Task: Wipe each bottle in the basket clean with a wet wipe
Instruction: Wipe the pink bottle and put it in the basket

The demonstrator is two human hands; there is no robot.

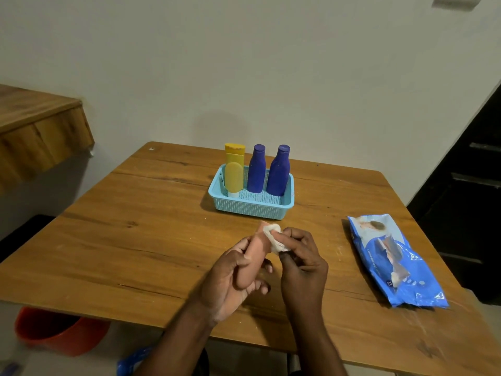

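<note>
My left hand (230,278) grips a pink bottle (253,256) above the table, its top pointing away from me. My right hand (302,263) pinches a crumpled white wet wipe (275,238) against the bottle's upper end. Behind them a light blue basket (254,208) holds a yellow tube (234,169) standing on its cap and two dark blue bottles (256,168) (279,170), all upright.
A blue pack of wet wipes (393,261) lies on the wooden table (135,240) to the right. An orange bucket (59,332) stands on the floor at the lower left. A wooden shelf (40,126) juts from the wall at the left.
</note>
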